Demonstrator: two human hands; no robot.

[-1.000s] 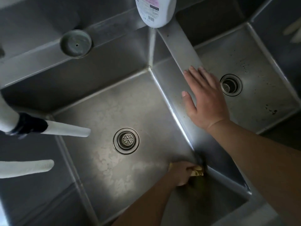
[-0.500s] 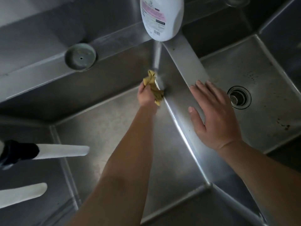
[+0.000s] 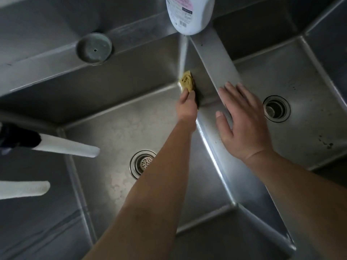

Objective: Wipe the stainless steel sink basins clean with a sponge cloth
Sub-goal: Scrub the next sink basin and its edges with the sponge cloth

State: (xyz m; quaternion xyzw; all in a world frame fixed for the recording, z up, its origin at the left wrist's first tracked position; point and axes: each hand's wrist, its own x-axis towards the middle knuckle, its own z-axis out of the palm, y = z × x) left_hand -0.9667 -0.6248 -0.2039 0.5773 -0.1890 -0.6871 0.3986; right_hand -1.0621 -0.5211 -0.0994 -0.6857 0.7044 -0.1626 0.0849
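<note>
Your left hand [image 3: 186, 105] pinches the sponge cloth [image 3: 186, 82] into the basin's far corner while your right hand [image 3: 242, 121] lies flat on the divider [image 3: 216, 59] beside it; bunched so small, it could slip free or skip the seam.

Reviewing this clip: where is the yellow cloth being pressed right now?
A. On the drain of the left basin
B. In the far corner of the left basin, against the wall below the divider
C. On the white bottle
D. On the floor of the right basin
B: the left hand holds the cloth in the far corner of the left basin, against the wall below the divider, well away from the drain.
</note>
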